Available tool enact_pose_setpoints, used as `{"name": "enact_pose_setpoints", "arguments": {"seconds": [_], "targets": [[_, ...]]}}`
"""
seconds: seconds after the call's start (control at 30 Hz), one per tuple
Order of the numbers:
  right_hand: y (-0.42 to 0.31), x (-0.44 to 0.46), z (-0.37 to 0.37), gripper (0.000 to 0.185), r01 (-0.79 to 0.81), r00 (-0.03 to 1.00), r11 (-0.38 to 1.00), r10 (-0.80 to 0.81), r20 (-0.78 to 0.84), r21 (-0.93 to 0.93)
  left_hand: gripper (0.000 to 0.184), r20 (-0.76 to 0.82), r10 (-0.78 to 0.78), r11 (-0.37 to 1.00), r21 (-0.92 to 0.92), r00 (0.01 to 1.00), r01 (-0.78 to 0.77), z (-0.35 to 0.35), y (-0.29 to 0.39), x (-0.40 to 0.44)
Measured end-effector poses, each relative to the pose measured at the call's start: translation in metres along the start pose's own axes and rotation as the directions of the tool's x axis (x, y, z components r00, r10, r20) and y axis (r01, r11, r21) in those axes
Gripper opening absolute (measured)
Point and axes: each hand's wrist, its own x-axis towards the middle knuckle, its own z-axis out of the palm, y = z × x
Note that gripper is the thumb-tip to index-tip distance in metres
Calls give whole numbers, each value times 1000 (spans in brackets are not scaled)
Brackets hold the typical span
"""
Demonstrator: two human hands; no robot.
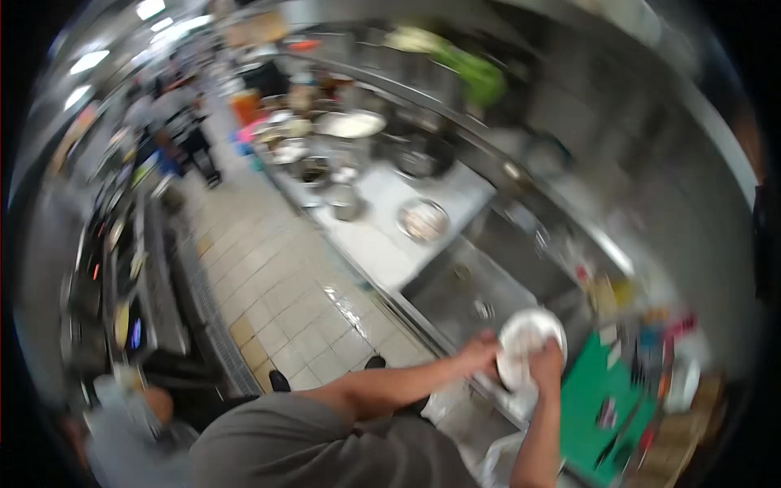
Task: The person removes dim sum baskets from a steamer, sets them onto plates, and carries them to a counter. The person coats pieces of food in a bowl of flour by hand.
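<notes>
A round white bowl (510,370) is held over the near edge of the sink, with pale, blurred contents in it. My left hand (480,355) grips its left rim, fingers closed on it. On the other side, my right hand (547,363) is at the bowl's right part, its fingers over or inside the rim. Motion blur hides whether those fingers hold anything. Just right of the bowl lies a green cutting board (590,407) with a dark-handled knife or similar tool on it.
A steel sink (443,305) lies beyond my hands. On the white counter (378,232) stand a metal bowl with pale food (423,220), a metal pot (345,202) and several dishes. A tiled walkway (277,281) runs left, with people (183,122) far along it and one person (134,431) close behind.
</notes>
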Motion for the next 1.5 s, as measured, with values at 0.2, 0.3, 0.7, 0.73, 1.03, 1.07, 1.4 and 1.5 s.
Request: {"name": "enact_pose_setpoints", "arguments": {"seconds": [0.2, 0.3, 0.7, 0.73, 1.03, 1.07, 1.4, 1.5], "targets": [[-3, 19, -41, 35, -159, 987, 976, 152, 54, 151, 32, -7, -22, 1000, -5, 1000, 22, 31, 47, -15], [-19, 12, -51, 44, -324, 946, 819, 278, 165, 474, 33, 39, -38, 999, -21, 999, 38, 22, 45, -9], [-18, 24, -6, 38, 153, 983, 970, -129, 134, -191, 41, -9, 52, 998, -45, 999, -53, -3, 30, -20], [3, 33, 8, 35, 145, 981, 982, -128, 143, -117, 39, -30, 40, 999, -1, 999, -40, -5, 35, -25], [-41, 35, 4, 31, 205, 974, 945, -223, -46, -257, 40, -115, 30, 999, 24, 993, -28, -18, 37, -36], [-45, 35, 7, 31, 210, 972, 943, -231, -52, -260, 41, -148, 17, 1000, 8, 989, -16, -17, 39, -38], [-56, 0, 50, 23, 324, 945, 800, -246, 216, -505, 37, -121, 12, 1000, -11, 993, -13, -19, 19, -17], [-54, -3, 46, 21, 387, 921, 782, -304, 242, -489, 35, -115, 12, 1000, -15, 993, -13, -19, 24, -18]]}}
